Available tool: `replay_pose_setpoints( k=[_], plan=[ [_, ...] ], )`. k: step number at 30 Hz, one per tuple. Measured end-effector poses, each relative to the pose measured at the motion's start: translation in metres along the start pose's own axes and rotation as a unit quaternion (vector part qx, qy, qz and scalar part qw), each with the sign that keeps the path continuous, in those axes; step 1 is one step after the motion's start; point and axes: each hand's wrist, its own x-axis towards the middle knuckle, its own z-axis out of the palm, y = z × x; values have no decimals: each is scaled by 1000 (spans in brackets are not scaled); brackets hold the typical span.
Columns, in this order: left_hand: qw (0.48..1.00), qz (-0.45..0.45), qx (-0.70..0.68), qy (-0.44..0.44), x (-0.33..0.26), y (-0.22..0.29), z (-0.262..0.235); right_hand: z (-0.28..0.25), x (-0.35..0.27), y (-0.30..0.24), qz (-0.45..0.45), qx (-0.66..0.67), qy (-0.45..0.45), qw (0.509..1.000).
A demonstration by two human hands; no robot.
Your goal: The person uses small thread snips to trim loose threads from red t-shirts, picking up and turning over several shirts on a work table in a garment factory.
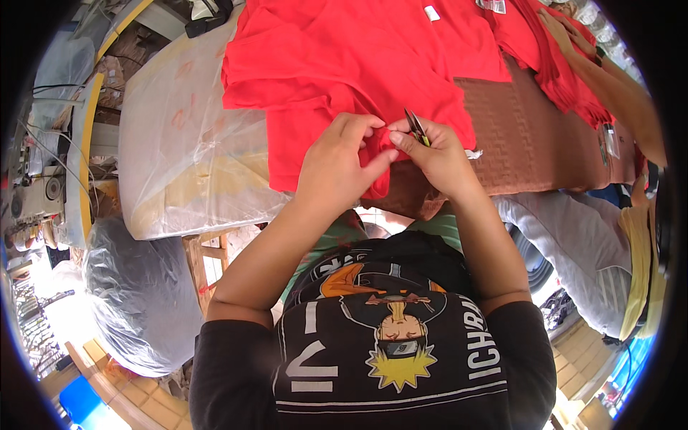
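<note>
A bright red fabric piece [344, 61], perhaps a garment, lies spread over the table in front of me, its near edge lifted between my hands. My left hand [338, 154] is closed, pinching a gathered bit of that red fabric between thumb and fingers. Close beside it, my right hand [436, 154] grips small thread snips [416, 127], their dark blades pointing up and away. Its thumb and forefinger also pinch the red fabric's edge, almost touching my left fingertips. What lies exactly between the fingertips is too small to make out.
Clear plastic [179, 150] wraps the table's left part; brown patterned cloth [519, 136] covers the right. Another person's hands [566, 36] rest on more red fabric [534, 54] at the far right. A plastic-wrapped bundle [136, 301] stands lower left, and a sewing machine [43, 197] at the left edge.
</note>
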Motion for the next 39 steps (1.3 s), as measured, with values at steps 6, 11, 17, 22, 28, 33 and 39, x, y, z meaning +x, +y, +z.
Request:
replay_pose_setpoints(
  k=[6,11,17,22,28,33,39],
  plan=[
    [984,-93,-149,-9,-3,-10,10,-1,-6,-11,-43,-215,105,970],
    [956,-175,-233,-35,-3,-16,3,5,-15,-16,-142,-244,139,949],
    [952,-169,-254,-33,-4,-17,5,9,-17,-10,-205,-272,80,937],
    [948,-173,-267,-29,-7,-20,8,12,-18,-13,-207,-276,97,934],
    [933,-191,-266,149,7,-9,-40,1,-18,-14,-207,-305,136,919],
    [794,-173,-475,337,-3,-85,-156,-47,-16,-14,-141,-231,288,919],
    [903,-284,-136,292,-46,-135,-172,-89,-14,0,-31,-359,311,879]
  ],
)
